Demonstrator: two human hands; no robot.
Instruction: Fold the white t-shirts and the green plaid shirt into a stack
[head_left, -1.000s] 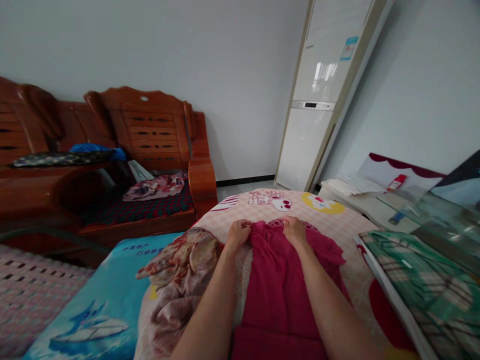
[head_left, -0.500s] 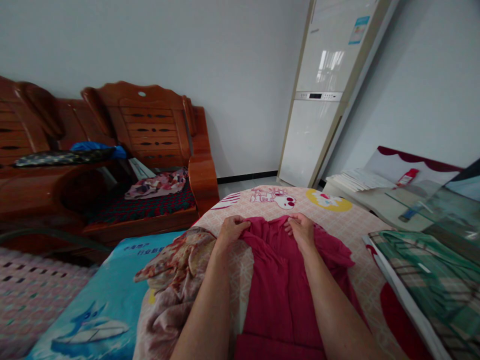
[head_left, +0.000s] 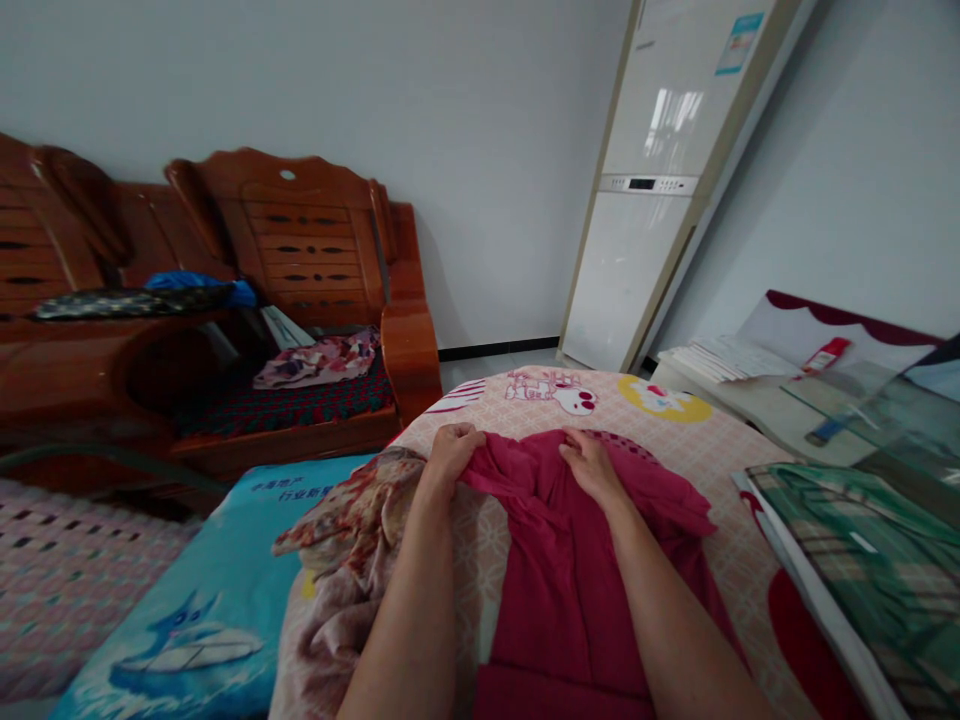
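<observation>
A magenta garment [head_left: 555, 560] lies creased across a patterned cloth [head_left: 480, 555], its lower part folded over near me. My left hand [head_left: 453, 452] is closed on its upper left edge and holds that part stretched out to the side. Fingers and thumb of my right hand [head_left: 589, 465] pinch the upper edge near the middle. To the right of that hand, the garment's far side spreads in loose folds, with a dotted strip at the top. Left of my left forearm lies a crumpled brown and pinkish patterned cloth [head_left: 367, 540].
A blue printed bag or cover [head_left: 195, 600] and a pink woven surface [head_left: 75, 580] are at left. Folded green plaid cloth [head_left: 862, 540] lies at right, beside a glass-topped cabinet. Behind stand a wooden armchair [head_left: 315, 240] and a tall white air conditioner [head_left: 637, 260].
My left hand has moved a little left, pulling the garment's edge outward. The right hand has shifted slightly left along the upper edge, and the dotted strip shows more.
</observation>
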